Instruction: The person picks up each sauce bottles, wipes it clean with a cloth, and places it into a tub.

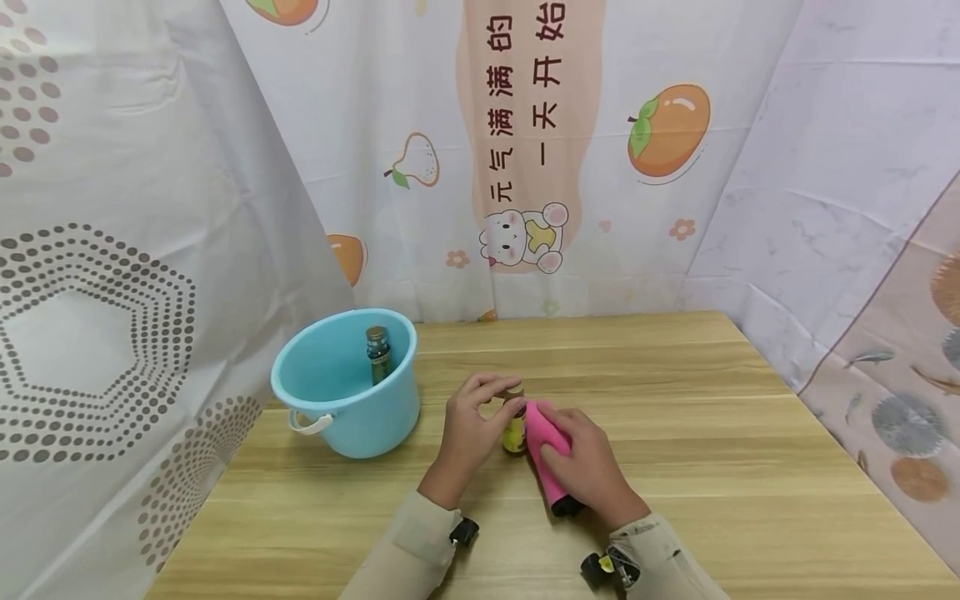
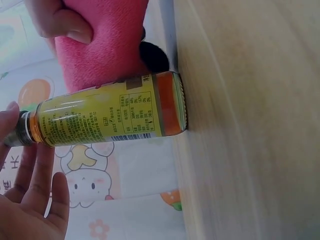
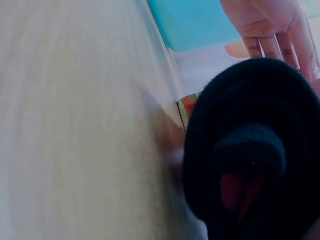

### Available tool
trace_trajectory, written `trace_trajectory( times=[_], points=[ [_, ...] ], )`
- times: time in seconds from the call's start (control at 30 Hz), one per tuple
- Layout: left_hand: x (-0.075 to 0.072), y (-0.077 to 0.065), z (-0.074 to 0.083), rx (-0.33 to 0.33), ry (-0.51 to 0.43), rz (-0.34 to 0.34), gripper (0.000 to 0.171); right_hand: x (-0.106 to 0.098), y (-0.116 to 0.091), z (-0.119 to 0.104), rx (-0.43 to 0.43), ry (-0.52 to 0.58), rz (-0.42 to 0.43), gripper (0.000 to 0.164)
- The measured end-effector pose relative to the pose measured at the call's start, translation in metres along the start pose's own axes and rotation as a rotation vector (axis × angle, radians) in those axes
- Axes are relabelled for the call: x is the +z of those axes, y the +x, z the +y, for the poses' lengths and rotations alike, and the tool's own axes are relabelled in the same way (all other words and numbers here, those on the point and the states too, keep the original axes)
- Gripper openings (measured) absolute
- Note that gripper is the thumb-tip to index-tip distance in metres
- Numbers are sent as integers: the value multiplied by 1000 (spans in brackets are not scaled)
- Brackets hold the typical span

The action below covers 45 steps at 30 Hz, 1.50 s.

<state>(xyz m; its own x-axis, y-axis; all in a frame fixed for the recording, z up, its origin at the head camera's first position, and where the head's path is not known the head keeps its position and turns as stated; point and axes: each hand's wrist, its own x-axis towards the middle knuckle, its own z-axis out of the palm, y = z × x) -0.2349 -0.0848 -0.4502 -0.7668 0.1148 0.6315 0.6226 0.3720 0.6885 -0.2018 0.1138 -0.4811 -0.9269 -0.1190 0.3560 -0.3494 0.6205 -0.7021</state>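
Observation:
A glass bottle with a yellow label stands upright on the wooden table. In the left wrist view its label carries small print and a barcode. My left hand pinches this bottle at its dark cap. Against the bottle's right side lies a folded pink cloth with a black end, plush in the left wrist view. My right hand grips it, thumb on top. In the right wrist view the cloth's black folded end hides most of the bottle and the right hand's fingers.
A light blue bucket with a white handle stands on the table to the left. Inside it leans another capped bottle. Patterned curtains hang behind and at the sides of the wooden table.

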Motion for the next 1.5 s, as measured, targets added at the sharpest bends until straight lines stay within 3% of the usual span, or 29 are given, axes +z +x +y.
trace_trajectory(
  times=[0.13, 0.37, 0.57, 1.1, 1.5],
  points=[
    [0, 0, 0, 35, 1, 7, 28, -1, 0, 1, -61, 32, 54, 62],
    [-1, 2, 1, 27, 25, -7, 26, 0, 3, 3, -189, 92, 145, 63],
    [-2, 1, 0, 28, 26, -21, 25, 1, 3, 3, -246, 138, 175, 64],
    [-2, 1, 0, 18, 14, -39, 26, 1, 2, 0, -231, 149, 175, 64],
    [-2, 1, 1, 33, 10, -28, 26, 0, 1, 0, -156, 121, 142, 64]
  ],
)
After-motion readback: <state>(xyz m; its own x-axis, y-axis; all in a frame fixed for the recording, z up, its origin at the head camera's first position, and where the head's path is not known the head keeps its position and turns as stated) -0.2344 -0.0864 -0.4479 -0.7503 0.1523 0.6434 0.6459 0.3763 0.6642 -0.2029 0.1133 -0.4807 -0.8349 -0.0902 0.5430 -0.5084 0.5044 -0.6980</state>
